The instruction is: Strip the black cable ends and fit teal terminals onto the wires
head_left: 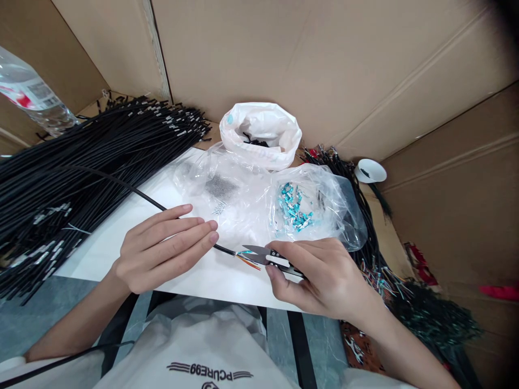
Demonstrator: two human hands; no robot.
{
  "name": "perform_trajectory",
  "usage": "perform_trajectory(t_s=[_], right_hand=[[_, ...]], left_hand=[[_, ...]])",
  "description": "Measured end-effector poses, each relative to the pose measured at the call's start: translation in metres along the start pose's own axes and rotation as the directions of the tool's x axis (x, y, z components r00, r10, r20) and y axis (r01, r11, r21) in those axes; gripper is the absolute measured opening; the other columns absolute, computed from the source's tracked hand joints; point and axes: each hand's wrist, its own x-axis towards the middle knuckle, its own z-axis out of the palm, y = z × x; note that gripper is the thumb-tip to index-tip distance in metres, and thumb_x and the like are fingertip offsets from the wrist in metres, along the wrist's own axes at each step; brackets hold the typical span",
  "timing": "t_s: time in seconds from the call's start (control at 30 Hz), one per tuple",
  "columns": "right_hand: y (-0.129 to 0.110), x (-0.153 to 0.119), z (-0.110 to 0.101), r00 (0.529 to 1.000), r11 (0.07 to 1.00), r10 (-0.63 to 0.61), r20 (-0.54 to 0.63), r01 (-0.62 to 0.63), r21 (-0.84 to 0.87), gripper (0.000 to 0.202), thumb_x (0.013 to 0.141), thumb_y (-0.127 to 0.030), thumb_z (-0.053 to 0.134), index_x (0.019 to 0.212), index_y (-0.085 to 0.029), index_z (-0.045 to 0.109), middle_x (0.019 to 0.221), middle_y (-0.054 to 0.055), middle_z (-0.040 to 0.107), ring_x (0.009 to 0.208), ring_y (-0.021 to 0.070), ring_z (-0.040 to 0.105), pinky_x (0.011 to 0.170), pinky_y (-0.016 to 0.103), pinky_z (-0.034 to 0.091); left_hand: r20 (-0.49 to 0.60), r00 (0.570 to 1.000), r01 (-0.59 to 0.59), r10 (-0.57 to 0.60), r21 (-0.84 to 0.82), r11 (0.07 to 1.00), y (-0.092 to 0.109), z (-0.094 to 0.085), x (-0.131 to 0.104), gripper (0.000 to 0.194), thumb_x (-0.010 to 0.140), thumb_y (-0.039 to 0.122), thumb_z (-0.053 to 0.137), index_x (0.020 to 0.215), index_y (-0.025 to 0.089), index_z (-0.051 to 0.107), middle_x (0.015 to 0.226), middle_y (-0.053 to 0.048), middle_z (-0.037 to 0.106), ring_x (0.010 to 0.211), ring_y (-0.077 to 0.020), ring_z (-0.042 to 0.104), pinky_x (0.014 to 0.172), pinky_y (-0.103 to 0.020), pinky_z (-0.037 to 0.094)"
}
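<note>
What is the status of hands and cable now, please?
Right hand holds snips, blades parted at coloured wires. Left hand over black cable, grip hidden. Clear plastic and teal scraps lie beyond.

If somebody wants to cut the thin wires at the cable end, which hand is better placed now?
Probably the right hand: it holds the snips, whose parted blades point at the coloured wires. The left hand lies over the black cable, with no cutting tool visible in it.

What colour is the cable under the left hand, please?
The cable is black outside, best seen in the head view.
</note>
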Motion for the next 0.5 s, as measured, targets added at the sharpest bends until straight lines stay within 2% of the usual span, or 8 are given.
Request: perform_trajectory(t_s=[0.17, 0.3, 0.5], right_hand=[[0.008, 0.004, -0.005, 0.994, 0.998, -0.061, 0.093, 0.063, -0.024, 0.019, 0.097, -0.027, 0.054, 0.087, -0.016, 0.064, 0.057, 0.0, 0.064, 0.045, 0.0109, 0.054, 0.045, 0.028, 0.031], [0.013, 0.01, -0.008, 0.984, 0.985, -0.153, 0.089, 0.159, -0.064, 0.019, 0.096, -0.027, 0.055, 0.082, -0.018, 0.064, 0.055, -0.002, 0.062, 0.045, 0.0106, 0.053, 0.045, 0.029, 0.028], [0.013, 0.015, -0.009, 0.98, 0.98, -0.176, 0.088, 0.183, -0.077, 0.021, 0.095, -0.025, 0.056, 0.077, -0.018, 0.063, 0.053, -0.002, 0.06, 0.044, 0.0114, 0.051, 0.044, 0.031, 0.025]], left_hand=[[-0.048, 0.999, 0.011, -0.011, -0.003, 1.0, 0.003, 0.003, -0.002, 0.039, 0.091, 0.002, 0.063, 0.123, 0.024, 0.068, 0.111, -0.001, 0.079, 0.096, -0.0162, 0.076, 0.1, -0.039, 0.063], [-0.052, 0.996, 0.067, -0.067, -0.02, 0.998, 0.006, 0.006, -0.002, 0.033, 0.092, 0.002, 0.061, 0.116, 0.024, 0.07, 0.114, -0.001, 0.078, 0.1, -0.0166, 0.075, 0.102, -0.041, 0.062], [-0.056, 0.998, 0.012, -0.011, 0.012, 1.0, 0.003, 0.005, -0.002, 0.026, 0.093, 0.003, 0.06, 0.112, 0.019, 0.07, 0.11, -0.004, 0.079, 0.098, -0.017, 0.075, 0.101, -0.041, 0.063]])
